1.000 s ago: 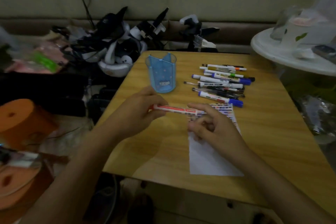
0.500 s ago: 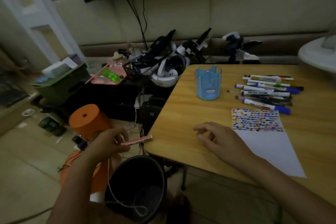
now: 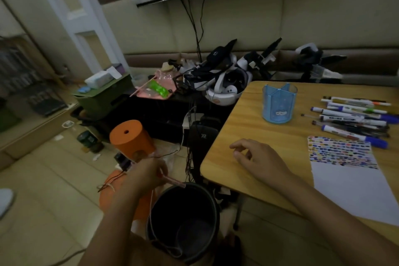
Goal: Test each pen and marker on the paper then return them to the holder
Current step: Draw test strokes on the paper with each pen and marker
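My left hand holds a red pen off the table's left side, its tip over the rim of a black bucket on the floor. My right hand rests on the wooden table with fingers loosely curled, holding nothing. The blue holder stands empty at the table's back. Several pens and markers lie in a row to its right. The white paper, its top covered with coloured marks, lies right of my right hand.
An orange cylinder stands on the floor left of the bucket. Headsets and cables pile up behind the table's left corner. A green box sits further left. Tiled floor stretches to the left.
My left hand carried the red pen from over the paper, off the table's left edge and down to the bucket. My view swung left. My right hand let go of the pen and stayed on the table.
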`<state>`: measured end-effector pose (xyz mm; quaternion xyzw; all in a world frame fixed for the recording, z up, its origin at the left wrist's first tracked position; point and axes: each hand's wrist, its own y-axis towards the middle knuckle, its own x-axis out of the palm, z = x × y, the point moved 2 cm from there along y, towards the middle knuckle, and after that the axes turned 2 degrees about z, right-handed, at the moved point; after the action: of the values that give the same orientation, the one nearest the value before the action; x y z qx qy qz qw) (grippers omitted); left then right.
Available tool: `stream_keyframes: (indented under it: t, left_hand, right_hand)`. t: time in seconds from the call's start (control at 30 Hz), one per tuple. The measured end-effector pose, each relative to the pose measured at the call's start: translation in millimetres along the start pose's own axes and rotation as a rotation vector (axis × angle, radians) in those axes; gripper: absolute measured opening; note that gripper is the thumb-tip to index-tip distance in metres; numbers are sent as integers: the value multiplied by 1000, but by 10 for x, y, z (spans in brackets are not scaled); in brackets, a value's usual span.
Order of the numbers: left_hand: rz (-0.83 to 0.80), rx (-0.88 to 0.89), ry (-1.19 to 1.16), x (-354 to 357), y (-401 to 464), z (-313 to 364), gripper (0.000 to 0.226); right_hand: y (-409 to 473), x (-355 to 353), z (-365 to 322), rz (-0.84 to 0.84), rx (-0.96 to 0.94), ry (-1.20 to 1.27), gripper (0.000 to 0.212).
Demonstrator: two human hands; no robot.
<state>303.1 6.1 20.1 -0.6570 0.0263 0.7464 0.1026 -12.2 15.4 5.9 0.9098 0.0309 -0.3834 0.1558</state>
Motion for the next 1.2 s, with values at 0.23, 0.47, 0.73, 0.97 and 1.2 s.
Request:
stream_keyframes:
  t: [0.23, 0.47, 0.73, 0.97, 1.2]
  left_hand:
    - [82, -38, 46, 178, 36, 78, 26]
    - [322, -5, -195, 27, 68, 238, 18]
    - [401, 290, -299, -242, 472, 1391, 15]
    - [280, 579, -174, -129, 1019, 2922, 39]
    - [143, 771, -9, 331, 1513, 3956, 42]
  right_hand:
    - [12, 199, -215, -2, 9, 7, 19]
    - [-39, 38, -227, -1, 7, -4, 21]
    - [-375, -832, 360, 56, 79, -145, 20]
    - [-809, -1407, 1039, 197, 277, -212, 21]
    - [-1129, -1641, 1401, 162, 392, -402, 38]
